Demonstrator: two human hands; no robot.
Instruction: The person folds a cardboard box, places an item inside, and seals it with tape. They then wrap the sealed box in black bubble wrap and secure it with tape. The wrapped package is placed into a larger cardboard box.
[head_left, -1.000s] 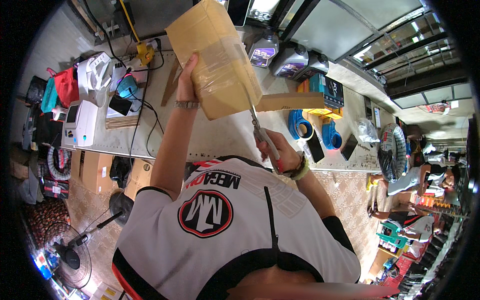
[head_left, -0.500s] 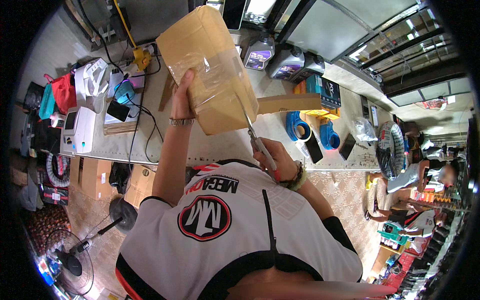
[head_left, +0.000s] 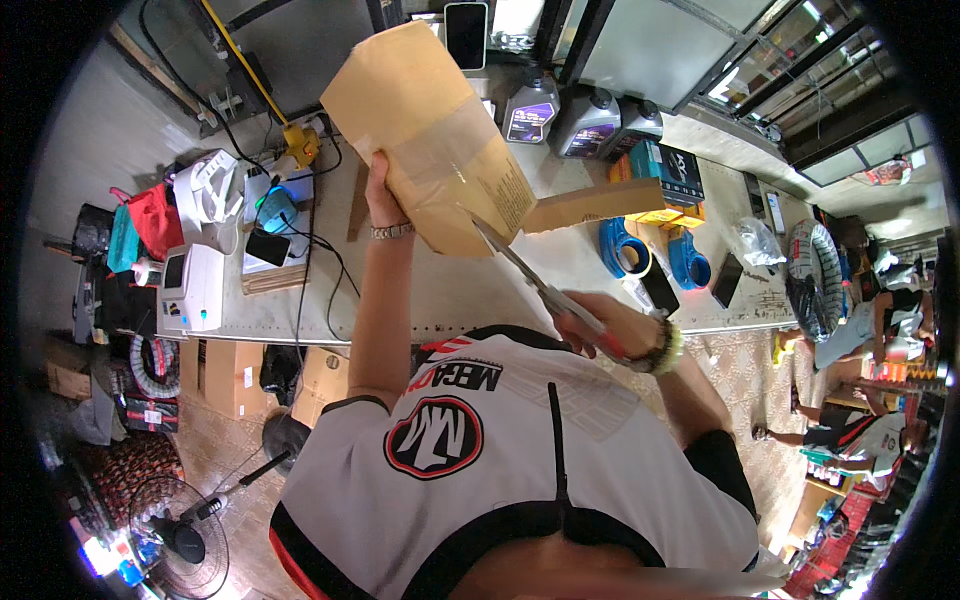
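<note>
Left hand (head_left: 385,195), thumb showing, clamped on a taped cardboard box (head_left: 440,130) above the tabletop (head_left: 450,300); right hand (head_left: 612,325), fingers wrapped around scissors (head_left: 533,277), blade tips at the box's lower edge (shallow strokes, angled away from the steadying hand, seem safest).

A brown cardboard box (head_left: 432,130), longish and squared, is held up over the desk (head_left: 400,318), tilted so its length slants from upper left to lower right. A glossy band of clear tape crosses its broad face, and small dark print sits toward the lower right end. The scissors (head_left: 522,267) have slim metal blades and grey handles touched with red; they slant up leftward, tips at the box's lower end, though whether the blades have entered the card is hard to tell.
</note>
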